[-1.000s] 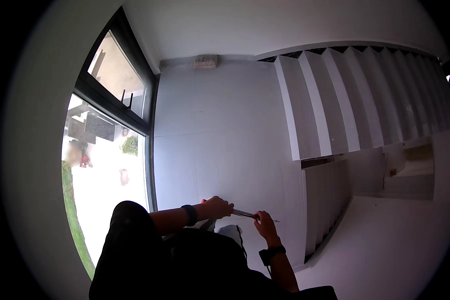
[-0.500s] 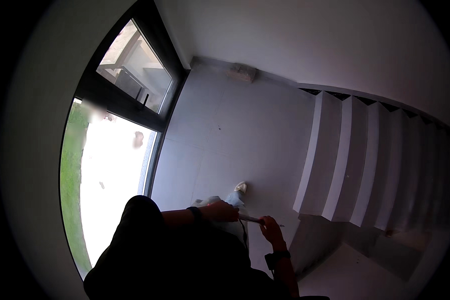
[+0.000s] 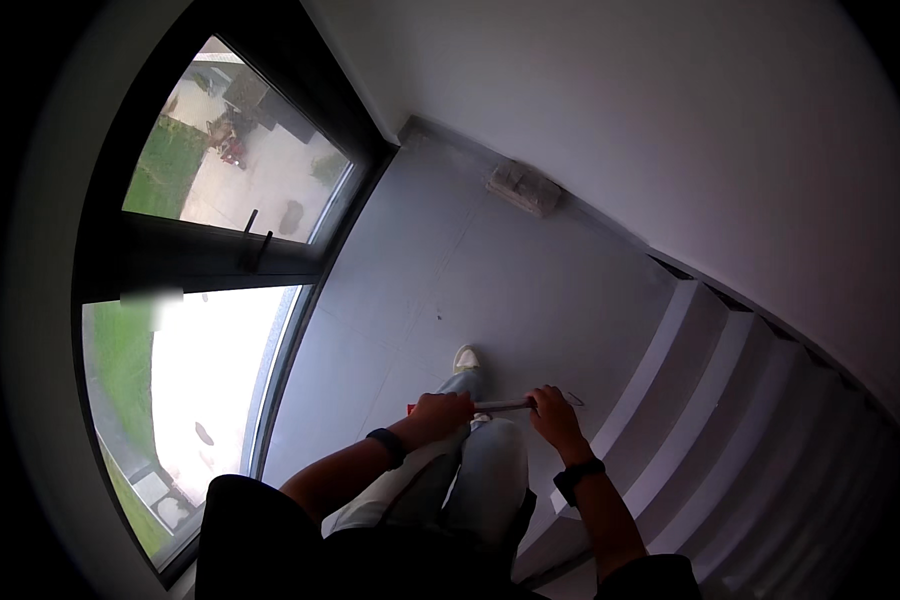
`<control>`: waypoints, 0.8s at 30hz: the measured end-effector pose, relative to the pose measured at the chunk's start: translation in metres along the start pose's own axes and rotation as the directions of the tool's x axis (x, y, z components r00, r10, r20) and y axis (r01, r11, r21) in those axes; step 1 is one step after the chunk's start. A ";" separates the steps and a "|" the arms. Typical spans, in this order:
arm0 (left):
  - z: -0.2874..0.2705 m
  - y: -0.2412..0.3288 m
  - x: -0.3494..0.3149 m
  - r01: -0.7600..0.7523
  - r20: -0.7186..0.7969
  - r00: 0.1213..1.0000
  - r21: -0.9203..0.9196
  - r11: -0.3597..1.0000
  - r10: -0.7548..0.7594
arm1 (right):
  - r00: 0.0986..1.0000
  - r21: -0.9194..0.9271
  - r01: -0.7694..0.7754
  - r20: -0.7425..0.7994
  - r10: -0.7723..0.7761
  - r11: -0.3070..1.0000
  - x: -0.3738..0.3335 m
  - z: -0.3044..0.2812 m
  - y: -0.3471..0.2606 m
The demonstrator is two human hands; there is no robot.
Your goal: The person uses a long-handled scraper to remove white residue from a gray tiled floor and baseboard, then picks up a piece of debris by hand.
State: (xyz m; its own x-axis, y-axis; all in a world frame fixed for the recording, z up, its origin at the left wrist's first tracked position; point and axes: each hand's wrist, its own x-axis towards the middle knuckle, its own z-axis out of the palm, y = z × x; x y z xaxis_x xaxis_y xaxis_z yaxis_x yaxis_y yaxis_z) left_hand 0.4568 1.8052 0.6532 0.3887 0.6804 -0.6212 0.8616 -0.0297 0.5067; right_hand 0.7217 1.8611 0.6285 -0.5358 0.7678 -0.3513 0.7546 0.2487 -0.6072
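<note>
Between my hands runs a slim, pale rod (image 3: 504, 406), held crosswise in front of my legs. My left hand (image 3: 442, 417) is closed around its left part, where a bit of red pokes out beside the fist. Closed on the other end is my right hand (image 3: 556, 422), with a thin dark loop (image 3: 575, 399) sticking out past the fingers. What kind of tool the rod is, I cannot make out in the dim light. Dark bands circle both wrists. My light trousers (image 3: 495, 462) and one pale shoe (image 3: 466, 358) show below the rod.
To the left stands a dark-framed glass door (image 3: 195, 248), with grass and bright paving outside. Pale stairs (image 3: 660, 350) run along the right. A brick-like block (image 3: 523, 188) lies on the grey tiled floor (image 3: 530, 280) against the far wall.
My view has turned, and the stairs now reach lower on the right. Both hands stay on the rod, which is now nearly level. More of my legs shows.
</note>
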 end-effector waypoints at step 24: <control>-0.014 -0.531 0.400 -0.025 0.030 0.783 -0.997 -0.078 -0.621 | 0.625 -0.461 0.706 0.048 -0.779 0.538 0.798 0.289 0.017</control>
State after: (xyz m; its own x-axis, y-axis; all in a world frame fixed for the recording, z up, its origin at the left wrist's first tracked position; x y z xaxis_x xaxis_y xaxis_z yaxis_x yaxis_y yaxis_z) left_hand 0.1498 2.1031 0.1440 -0.2207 0.5298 -0.8189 -0.4024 0.7153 0.5713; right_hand 0.1971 2.3078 0.1323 -0.9411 0.2574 0.2191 0.2020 0.9480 -0.2459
